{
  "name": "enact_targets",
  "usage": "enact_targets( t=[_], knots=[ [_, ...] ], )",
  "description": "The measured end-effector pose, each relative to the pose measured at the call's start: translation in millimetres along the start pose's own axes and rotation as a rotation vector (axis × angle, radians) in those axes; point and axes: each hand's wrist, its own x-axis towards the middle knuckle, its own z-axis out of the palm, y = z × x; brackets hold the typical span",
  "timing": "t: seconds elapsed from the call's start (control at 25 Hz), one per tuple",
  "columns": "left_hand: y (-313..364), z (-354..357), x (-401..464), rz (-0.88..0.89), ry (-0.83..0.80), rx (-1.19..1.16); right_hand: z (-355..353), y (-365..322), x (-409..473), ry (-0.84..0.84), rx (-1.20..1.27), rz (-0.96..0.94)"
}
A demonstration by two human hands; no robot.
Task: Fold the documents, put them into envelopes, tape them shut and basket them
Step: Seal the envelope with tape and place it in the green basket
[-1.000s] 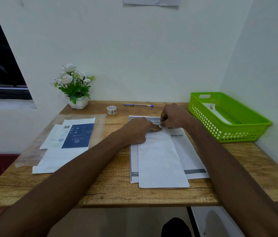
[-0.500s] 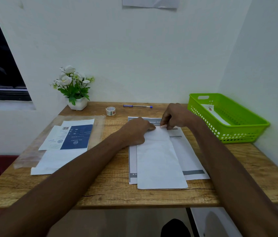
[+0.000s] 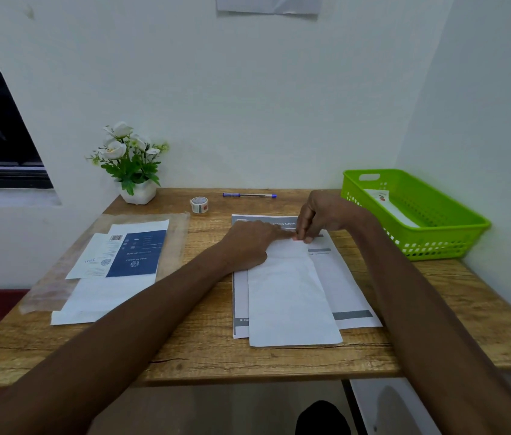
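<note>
So both hands are up at the far end of the envelope (image 3: 292,296), which sits in the middle of the desk (image 3: 204,356) on top of a printed sheet (image 3: 347,287). The right hand (image 3: 326,216) has its fingertips pinched on the envelope's top edge, looks like the flap, and the left hand (image 3: 249,244) is pressed flat on the paper just beside it with a finger pointing at the same spot. My guess is the risk here is the flap creasing crooked, or the whole envelope sliding on that slick sheet underneath if the left hand lets up. Can't tell if the folded document is fully inside, so it might get caught in the fold too. The tape roll (image 3: 199,204) is past the envelope toward the wall, near the pen (image 3: 249,195), and the left arm would have to lift off to reach it, which is exactly when things could shift. The green basket (image 3: 455,246) is right of the envelope with something white already in it, path looks open. Left of the envelope there's a stack of papers (image 3: 106,287) on a plastic sleeve, and the flower pot (image 3: 136,191) behind that, both well out of the way.
</note>
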Motion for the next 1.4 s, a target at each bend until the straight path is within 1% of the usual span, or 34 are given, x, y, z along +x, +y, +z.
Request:
enact_targets(
  t=[0.08,0.28,0.36,0.44,0.52,0.6,0.68,0.76,0.88,1.16,1.24,1.28,1.36,1.4],
  knots=[
    [0.8,0.2,1.3,0.006,-0.006,0.016,-2.8,0.2,-1.2,-0.033,-0.021,-0.010],
    [-0.3,-0.1,2.3,0.034,-0.012,0.029,-2.9,3.1,-1.6,-0.020,0.086,0.015],
    [-0.6,0.4,2.4,0.046,-0.007,0.007,-1.2,6.3,-0.8,0.025,0.056,0.033],
    [-2.0,1.3,2.4,0.035,0.010,-0.033,0.1,11.5,1.3,0.115,0.048,0.057],
    [-4.4,3.0,1.9,0.018,0.047,-0.078,2.5,14.7,1.5,0.168,0.149,0.085],
    [-6.3,4.3,2.0,0.030,0.066,-0.108,6.5,16.2,3.4,0.172,0.174,0.090],
    [-6.5,4.5,2.9,0.060,0.007,-0.054,12.4,17.0,6.8,0.192,0.148,0.089],
    [-8.3,5.4,5.1,0.057,-0.047,0.013,17.4,17.1,9.9,0.242,0.147,0.109],
    [-9.8,5.9,7.7,0.044,-0.099,0.045,20.1,17.5,13.5,0.276,0.160,0.149],
    [-6.8,4.8,9.4,0.071,-0.079,0.243,17.6,19.5,16.8,0.277,0.193,0.233],
    [-5.6,2.9,8.0,0.043,-0.057,0.258,15.3,19.8,16.6,0.260,0.227,0.269],
    [-5.8,2.1,6.6,0.013,-0.021,0.241,14.4,19.2,16.0,0.249,0.250,0.285],
    [-8.1,-0.4,4.1,-0.075,0.106,0.153,12.0,15.3,14.3,0.187,0.255,0.286],
    [-10.7,-2.3,3.1,-0.123,0.175,0.084,10.8,12.4,13.5,0.138,0.220,0.274]
  ],
)
